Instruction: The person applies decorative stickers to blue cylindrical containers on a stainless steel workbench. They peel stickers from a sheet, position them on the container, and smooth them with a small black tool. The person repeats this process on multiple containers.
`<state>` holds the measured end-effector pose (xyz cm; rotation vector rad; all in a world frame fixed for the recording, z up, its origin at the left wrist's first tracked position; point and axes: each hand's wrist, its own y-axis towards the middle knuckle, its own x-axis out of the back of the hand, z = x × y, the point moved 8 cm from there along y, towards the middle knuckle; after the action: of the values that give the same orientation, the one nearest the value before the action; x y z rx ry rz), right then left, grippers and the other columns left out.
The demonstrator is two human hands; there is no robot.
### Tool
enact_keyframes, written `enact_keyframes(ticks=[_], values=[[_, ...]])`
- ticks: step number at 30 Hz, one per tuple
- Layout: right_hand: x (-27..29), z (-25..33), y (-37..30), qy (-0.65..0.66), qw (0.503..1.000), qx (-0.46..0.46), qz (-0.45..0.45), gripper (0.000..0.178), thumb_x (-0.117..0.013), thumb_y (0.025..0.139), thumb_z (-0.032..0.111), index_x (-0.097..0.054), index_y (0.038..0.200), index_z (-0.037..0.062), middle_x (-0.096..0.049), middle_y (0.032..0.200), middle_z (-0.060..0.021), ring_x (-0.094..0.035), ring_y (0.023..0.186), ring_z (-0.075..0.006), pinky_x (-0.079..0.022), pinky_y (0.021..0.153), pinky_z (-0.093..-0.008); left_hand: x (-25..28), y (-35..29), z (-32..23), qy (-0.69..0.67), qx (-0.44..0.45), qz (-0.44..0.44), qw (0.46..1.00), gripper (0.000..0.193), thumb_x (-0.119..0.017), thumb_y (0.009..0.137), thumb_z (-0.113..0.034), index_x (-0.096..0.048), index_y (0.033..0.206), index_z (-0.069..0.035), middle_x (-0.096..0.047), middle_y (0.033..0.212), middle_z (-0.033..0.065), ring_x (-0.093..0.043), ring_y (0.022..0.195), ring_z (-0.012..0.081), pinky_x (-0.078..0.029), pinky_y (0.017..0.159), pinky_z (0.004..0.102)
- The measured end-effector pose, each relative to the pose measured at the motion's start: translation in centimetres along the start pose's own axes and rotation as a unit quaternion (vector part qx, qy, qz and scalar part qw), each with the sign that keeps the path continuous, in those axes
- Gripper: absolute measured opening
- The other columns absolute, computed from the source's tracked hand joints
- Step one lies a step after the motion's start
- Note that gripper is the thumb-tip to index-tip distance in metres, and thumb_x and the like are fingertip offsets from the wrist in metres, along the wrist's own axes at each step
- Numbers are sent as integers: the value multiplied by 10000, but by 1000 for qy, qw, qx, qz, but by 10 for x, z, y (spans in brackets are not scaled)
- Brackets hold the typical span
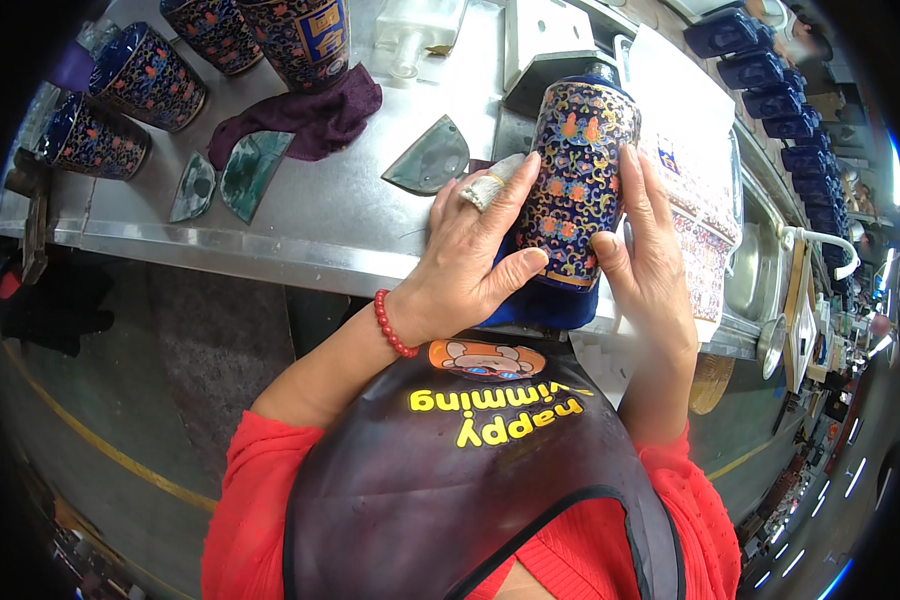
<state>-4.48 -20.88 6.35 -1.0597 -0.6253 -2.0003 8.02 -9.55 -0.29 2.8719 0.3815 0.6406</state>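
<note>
A dark blue bottle [580, 190] with a dense pattern of coloured flowers and scrolls lies in front of me, its neck pointing away. My left hand [455, 260] grips its left side, thumb near the base; a pale wrap covers one finger. Along the right side, my right hand [655, 265] presses with fingers stretched and thumb near the lower edge. Blue cloth [550, 308] shows under the bottle's near end. Just left of my left hand, a dark green, fan-shaped flat piece [432, 156] rests on the metal table [300, 225].
Several similar patterned bottles [155, 85] stand at the far left, by a crumpled purple cloth [335, 115] and two more green flat pieces [253, 175]. Printed white sheets [695, 115] lie on the right, beside a metal sink [755, 265]. Rows of blue bottles [770, 105] stand beyond.
</note>
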Motion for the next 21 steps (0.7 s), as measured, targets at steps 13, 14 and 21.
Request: enact_keyframes(ticks=[13, 14, 21], values=[[-1, 1, 0, -16, 1000, 3, 5, 734, -602, 995, 493, -399, 1562, 73, -386, 1523, -342, -391, 1422, -491, -356, 1144, -502, 0, 2, -2, -15, -2, -32, 999, 866, -577, 974, -556, -281, 1601, -38, -482, 1480, 243, -417, 1362, 415, -190, 1166, 581], [0, 2, 0, -13, 1000, 6, 0, 733, -604, 995, 488, -400, 1560, 67, -385, 1522, -343, -394, 1418, -492, -357, 1143, -501, -1, 1, -3, -6, 5, -34, 999, 888, -581, 964, -574, -280, 1598, -30, -486, 1471, 247, -418, 1361, 414, -189, 1163, 588], [-5, 1, -2, -34, 999, -3, 8, 721, -624, 989, 450, -409, 1547, 48, -366, 1535, -334, -401, 1400, -505, -349, 1144, -510, -1, 1, -8, 46, 12, -42, 998, 991, -650, 904, -588, -239, 1599, -12, -481, 1455, 255, -421, 1349, 435, -180, 1153, 629]])
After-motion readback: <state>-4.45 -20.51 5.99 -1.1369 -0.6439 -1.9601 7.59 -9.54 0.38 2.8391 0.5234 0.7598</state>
